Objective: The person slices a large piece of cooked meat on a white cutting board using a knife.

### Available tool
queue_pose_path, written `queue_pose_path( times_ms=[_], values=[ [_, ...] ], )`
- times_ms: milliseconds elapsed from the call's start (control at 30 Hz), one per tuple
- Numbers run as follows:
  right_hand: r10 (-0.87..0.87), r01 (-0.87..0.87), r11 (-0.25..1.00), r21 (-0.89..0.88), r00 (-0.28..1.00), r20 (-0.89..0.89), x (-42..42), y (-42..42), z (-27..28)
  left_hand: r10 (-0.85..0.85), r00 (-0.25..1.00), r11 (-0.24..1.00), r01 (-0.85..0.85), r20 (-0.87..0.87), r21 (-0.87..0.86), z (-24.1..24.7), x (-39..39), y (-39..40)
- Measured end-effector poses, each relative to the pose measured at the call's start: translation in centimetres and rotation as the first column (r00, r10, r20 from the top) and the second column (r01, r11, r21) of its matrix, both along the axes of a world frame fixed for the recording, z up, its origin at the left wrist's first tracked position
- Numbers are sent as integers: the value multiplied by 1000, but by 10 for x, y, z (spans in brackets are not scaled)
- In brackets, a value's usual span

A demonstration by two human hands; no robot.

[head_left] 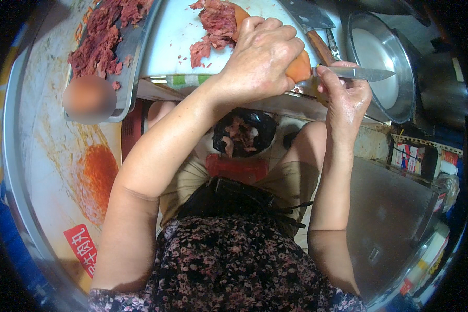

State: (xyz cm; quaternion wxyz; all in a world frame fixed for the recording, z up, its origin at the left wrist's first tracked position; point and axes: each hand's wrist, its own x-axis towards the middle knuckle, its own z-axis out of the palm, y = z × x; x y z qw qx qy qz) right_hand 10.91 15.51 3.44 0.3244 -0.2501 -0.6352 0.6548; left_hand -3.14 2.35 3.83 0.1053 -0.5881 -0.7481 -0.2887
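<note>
My left hand (pixel 261 58) is closed over a smooth orange object (pixel 299 67), mostly hidden under the fingers; I cannot tell what it is. With thumb and fingers my right hand (pixel 347 91) pinches a narrow knife (pixel 376 74) by its blade. The tip points right, and the blade's other end meets the orange object. Whether the two are joined cannot be told. Shredded reddish meat (pixel 214 29) lies just beyond my left hand on a white cutting board (pixel 167 50), with small scraps around it.
More meat (pixel 97 39) fills a metal tray (pixel 130 89) at left. A cleaver (pixel 312 15) and a wooden handle (pixel 321 46) lie beside a steel basin (pixel 407 85). Below, between the knees, a black bag (pixel 265 132) holds scraps. An orange-red stain (pixel 97 179) marks the left tabletop.
</note>
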Motion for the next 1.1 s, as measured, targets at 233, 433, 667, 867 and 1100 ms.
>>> queue_pose_path(
  times_ms=[233,433,667,867,1100],
  values=[
    [-25,16,993,113,996,86,-6,-3,0,3,1000,1000,-3,-13,15,0,1,0],
    [-52,46,995,93,997,62,-2,-13,5,-5,1000,1000,5,9,5,1,1,-1],
    [-65,50,980,191,995,72,-2,-8,-7,1,1000,1000,-1,4,16,0,2,-1],
    [-43,40,988,152,999,15,-2,-26,-4,15,1000,1000,-15,9,7,1,4,0],
    [-124,108,975,193,989,76,1,-14,-3,7,1000,1000,-8,16,23,-1,1,0]
  ],
)
